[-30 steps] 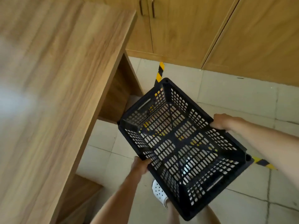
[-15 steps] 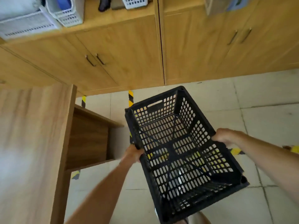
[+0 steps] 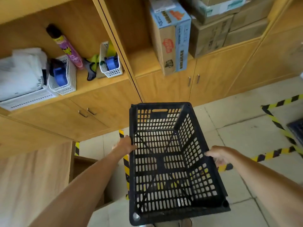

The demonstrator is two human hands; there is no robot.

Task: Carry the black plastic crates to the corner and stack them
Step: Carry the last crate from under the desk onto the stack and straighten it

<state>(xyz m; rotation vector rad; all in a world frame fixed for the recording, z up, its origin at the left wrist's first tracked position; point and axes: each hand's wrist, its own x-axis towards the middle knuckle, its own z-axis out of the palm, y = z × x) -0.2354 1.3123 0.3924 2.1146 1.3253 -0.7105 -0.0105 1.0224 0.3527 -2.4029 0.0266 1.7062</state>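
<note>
Gripping black crate point(image 3: 165, 161) rims w/ left hand point(image 3: 126, 145) & right hand point(image 3: 218, 155), above tiled floor point(image 3: 237, 141).

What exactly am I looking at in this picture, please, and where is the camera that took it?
No machine here: a person wears a wide-angle camera on the head, looking forward and down, so you see their own arms. The left hand and right hand each keep a grip on a long side of an empty black plastic crate, carried above the tiled floor. Ahead stand wooden cabinets; their shelf holds white baskets, a purple spray can and cardboard boxes. Yellow-and-black tape marks the floor.
</note>
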